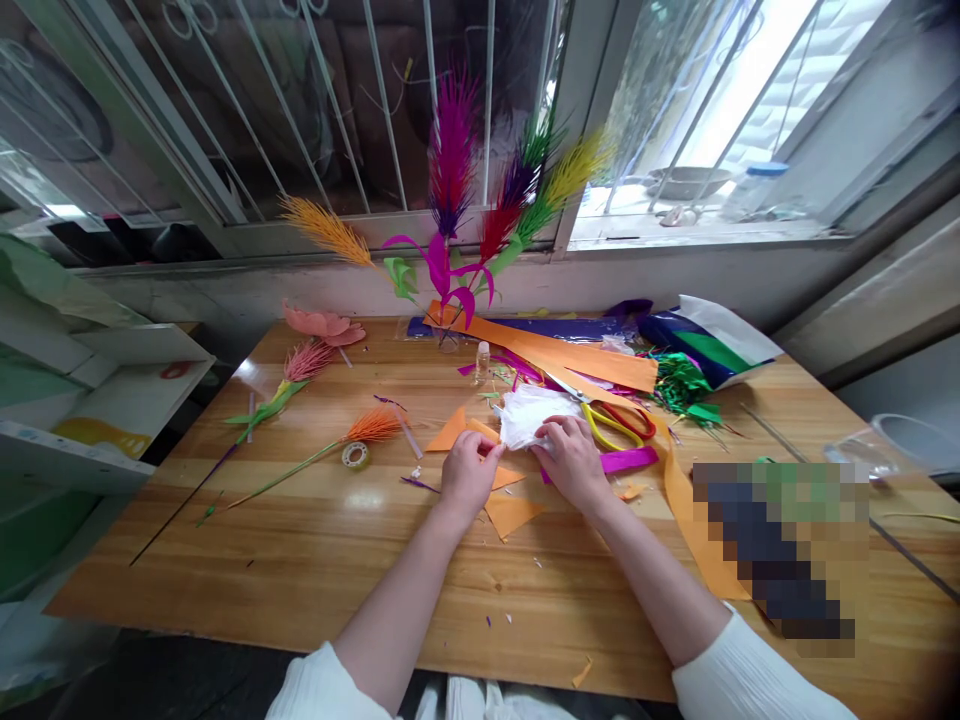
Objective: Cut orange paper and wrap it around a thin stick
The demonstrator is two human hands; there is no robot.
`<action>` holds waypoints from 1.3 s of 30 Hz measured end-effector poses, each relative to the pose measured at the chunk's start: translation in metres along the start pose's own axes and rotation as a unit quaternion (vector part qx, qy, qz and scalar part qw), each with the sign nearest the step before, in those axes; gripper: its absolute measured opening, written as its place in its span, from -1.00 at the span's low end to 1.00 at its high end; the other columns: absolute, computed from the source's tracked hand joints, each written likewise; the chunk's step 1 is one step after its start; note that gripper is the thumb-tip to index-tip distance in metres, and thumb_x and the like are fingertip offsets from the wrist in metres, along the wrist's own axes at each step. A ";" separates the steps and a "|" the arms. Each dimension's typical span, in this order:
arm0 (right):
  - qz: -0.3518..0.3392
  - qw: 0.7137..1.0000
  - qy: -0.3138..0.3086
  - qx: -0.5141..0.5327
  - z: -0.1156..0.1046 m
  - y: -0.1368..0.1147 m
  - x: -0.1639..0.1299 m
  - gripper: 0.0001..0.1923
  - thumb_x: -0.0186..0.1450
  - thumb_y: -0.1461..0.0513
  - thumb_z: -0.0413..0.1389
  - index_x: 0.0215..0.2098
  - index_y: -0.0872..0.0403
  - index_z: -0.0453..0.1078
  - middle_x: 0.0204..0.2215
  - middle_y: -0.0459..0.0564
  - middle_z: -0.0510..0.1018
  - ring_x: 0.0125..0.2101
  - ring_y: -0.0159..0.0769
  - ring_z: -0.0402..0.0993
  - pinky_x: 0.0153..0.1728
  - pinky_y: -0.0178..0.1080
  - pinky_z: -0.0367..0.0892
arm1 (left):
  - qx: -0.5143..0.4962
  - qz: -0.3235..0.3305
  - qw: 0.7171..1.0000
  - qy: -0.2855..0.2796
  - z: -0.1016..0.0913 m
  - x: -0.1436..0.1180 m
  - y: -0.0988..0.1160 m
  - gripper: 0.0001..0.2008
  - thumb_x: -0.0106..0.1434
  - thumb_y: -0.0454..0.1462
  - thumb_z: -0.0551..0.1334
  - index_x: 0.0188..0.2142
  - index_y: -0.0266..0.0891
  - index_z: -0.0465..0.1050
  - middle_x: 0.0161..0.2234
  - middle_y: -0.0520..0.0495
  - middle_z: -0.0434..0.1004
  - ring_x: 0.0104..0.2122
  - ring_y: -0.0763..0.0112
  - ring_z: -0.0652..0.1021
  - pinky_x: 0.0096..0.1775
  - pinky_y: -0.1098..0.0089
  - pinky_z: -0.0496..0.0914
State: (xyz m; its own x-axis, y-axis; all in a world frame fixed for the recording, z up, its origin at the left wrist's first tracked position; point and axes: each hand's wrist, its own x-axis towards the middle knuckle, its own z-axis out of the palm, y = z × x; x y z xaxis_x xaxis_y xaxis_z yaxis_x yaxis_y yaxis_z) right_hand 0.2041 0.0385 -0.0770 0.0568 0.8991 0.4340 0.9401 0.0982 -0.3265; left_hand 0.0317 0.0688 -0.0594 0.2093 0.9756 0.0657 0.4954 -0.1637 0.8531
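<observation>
A pixelated block covers part of the right side of the wooden table [300,560], so whatever lies there cannot be made out. A clear container [896,440] at the far right edge is cut off and hard to identify. Beyond the window bars, a bowl [686,182] and a clear bottle [754,190] on the outer sill are washed out by daylight.

Both hands sit close together at the table's middle. The left hand [466,475] pinches a small orange paper piece [491,432] between thumb and fingertips. The right hand [574,462] is curled with its fingers pressed on the near edge of a crumpled white sheet, tissue or thin plastic [534,412]; whether it grips or only presses cannot be told. The white sheet lies just far of the hands, touching both.

Around them: orange paper triangles [510,512] just near of the left hand, yellow-handled scissors [619,425] right of the white sheet, a magenta strip [628,460] beside the right wrist, and a long orange strip [697,530] running toward the near right. A tape roll [355,455] and an orange paper flower stem [330,450] lie to the left, a pink-and-green one [289,385] farther left. A small clear bottle [482,362] stands behind the sheet. Upright feathery paper plumes [480,190] stand at the far edge.

No readable writing anywhere.
</observation>
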 end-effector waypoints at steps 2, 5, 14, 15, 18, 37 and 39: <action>0.009 1.000 0.015 0.021 0.001 0.004 0.001 -0.97 0.12 0.25 0.06 -0.44 0.05 0.31 -0.33 0.01 0.37 -0.23 -0.17 0.22 -0.17 -0.12 0.21 | -0.007 -0.030 1.000 0.006 0.008 0.011 -0.002 -0.78 0.02 -0.13 0.17 -0.56 -0.24 0.27 -0.49 -0.01 0.34 -0.50 0.47 0.37 -0.38 0.40 0.26; 0.015 0.998 0.030 0.057 -0.002 0.008 -0.001 -0.98 0.13 0.25 0.06 -0.44 0.04 0.30 -0.35 -0.02 0.39 -0.27 -0.20 0.25 -0.19 -0.13 0.22 | -0.036 -0.052 0.998 -0.003 0.022 0.024 -0.005 -0.74 0.01 -0.10 0.18 -0.39 -0.23 0.28 -0.47 0.00 0.39 -0.56 0.51 0.38 -0.42 0.42 0.27; -0.080 0.992 -0.036 0.095 -0.019 0.002 0.001 -0.40 0.04 0.27 0.08 0.06 0.06 0.08 0.04 0.03 0.22 0.08 -0.09 -0.02 0.03 -0.01 0.02 | -0.130 -0.042 0.989 -0.064 0.037 0.034 0.013 -0.78 0.01 -0.31 0.20 -0.32 -0.19 0.22 -0.49 0.06 0.42 -0.55 0.55 0.44 -0.48 0.52 0.29; -0.098 0.988 -0.048 0.105 -0.019 0.001 0.004 -0.39 0.05 0.29 0.06 0.08 0.06 0.06 0.04 0.02 0.24 0.09 -0.10 -0.05 0.03 -0.01 0.02 | -0.138 -0.034 0.988 -0.067 0.035 0.033 0.015 -0.78 0.01 -0.30 0.20 -0.31 -0.19 0.22 -0.48 0.06 0.42 -0.53 0.55 0.44 -0.47 0.52 0.29; -0.119 0.981 -0.074 0.137 -0.018 0.004 0.017 -0.58 0.09 0.37 -0.01 -0.06 0.03 0.23 -0.15 -0.01 0.42 0.02 -0.14 0.09 -0.03 -0.04 0.12 | -0.168 0.001 0.983 -0.072 0.030 0.029 0.018 -0.78 0.02 -0.29 0.19 -0.30 -0.19 0.22 -0.48 0.05 0.41 -0.47 0.52 0.45 -0.44 0.51 0.30; -0.122 0.971 -0.137 0.154 -0.024 0.013 0.022 -0.82 0.17 0.16 0.04 -0.27 0.04 0.29 -0.33 0.00 0.41 -0.22 -0.20 0.22 -0.21 -0.15 0.24 | 0.124 0.120 0.979 -0.108 0.025 0.022 0.028 -0.76 0.21 -0.16 -0.06 -0.41 -0.13 0.33 -0.42 -0.02 0.40 -0.42 0.38 0.39 -0.42 0.44 0.16; -0.123 0.975 -0.119 0.142 -0.021 0.013 0.019 -0.72 0.17 0.13 0.05 -0.17 0.03 0.23 -0.26 0.02 0.40 -0.18 -0.16 0.20 -0.18 -0.10 0.23 | 0.097 0.084 0.986 -0.110 0.026 0.024 0.026 -0.75 0.21 -0.15 -0.06 -0.43 -0.14 0.32 -0.46 0.00 0.40 -0.46 0.39 0.38 -0.45 0.45 0.15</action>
State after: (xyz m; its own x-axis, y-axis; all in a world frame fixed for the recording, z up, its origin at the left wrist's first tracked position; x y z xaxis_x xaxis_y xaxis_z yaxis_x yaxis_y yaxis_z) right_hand 0.2239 0.0481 -0.0555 -0.2697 0.9035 0.3331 0.7820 0.4073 -0.4718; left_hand 0.0715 0.0837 -0.0495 0.4688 0.8808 0.0658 0.5862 -0.3660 0.7228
